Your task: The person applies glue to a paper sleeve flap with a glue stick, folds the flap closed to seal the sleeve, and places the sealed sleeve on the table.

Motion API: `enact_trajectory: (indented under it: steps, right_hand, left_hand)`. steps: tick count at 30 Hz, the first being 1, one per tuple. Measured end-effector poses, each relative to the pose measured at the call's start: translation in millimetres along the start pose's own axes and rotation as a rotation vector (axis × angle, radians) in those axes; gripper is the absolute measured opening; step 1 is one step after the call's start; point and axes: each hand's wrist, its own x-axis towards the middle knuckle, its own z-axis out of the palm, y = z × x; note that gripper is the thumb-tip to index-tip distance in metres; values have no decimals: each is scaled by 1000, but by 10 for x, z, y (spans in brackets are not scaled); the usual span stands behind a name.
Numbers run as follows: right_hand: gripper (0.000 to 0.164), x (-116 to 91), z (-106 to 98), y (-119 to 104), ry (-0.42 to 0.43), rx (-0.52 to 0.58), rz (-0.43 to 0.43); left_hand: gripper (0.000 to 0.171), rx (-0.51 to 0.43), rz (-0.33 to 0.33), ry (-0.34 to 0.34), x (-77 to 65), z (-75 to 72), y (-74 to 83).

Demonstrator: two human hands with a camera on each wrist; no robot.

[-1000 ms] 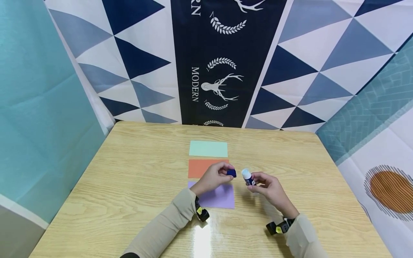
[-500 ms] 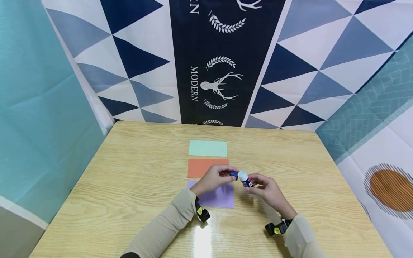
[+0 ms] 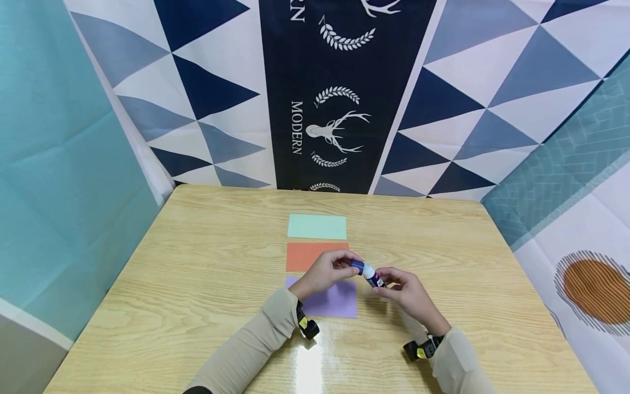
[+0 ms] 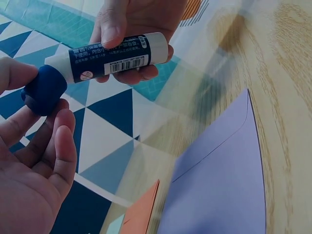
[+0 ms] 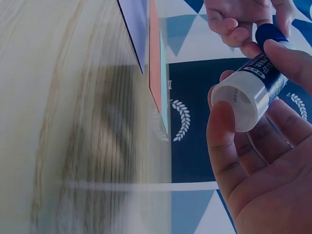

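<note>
My left hand [image 3: 327,272] pinches a dark blue cap [image 4: 45,90] between thumb and fingers. A white and navy glue stick [image 4: 112,57] with a barcode label is gripped by my right hand [image 3: 410,290]. In the left wrist view the cap sits at a tilt against the white top end of the glue stick, touching it; whether it is seated cannot be told. The right wrist view shows the white base of the glue stick [image 5: 239,100] facing the camera, with fingers curled round the barrel. Both hands are held above the table.
On the wooden table [image 3: 211,246] a purple envelope [image 3: 339,301], an orange envelope [image 3: 305,257] and a mint green envelope [image 3: 317,226] lie in a column, the purple one nearest and partly under my left forearm. A patterned cloth [image 3: 221,109] hangs behind the table.
The glue stick in my right hand has moved left and tilted toward the cap. Cap and glue stick were apart a second ago and now meet. The envelopes have not moved.
</note>
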Motion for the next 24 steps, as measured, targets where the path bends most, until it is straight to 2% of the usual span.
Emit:
enact_trajectory:
  steps: [24]
  right_hand:
    - [32,5,-25,-4,5,-96,-17]
  left_hand:
    - [29,62,-26,-3,-13,-6,21]
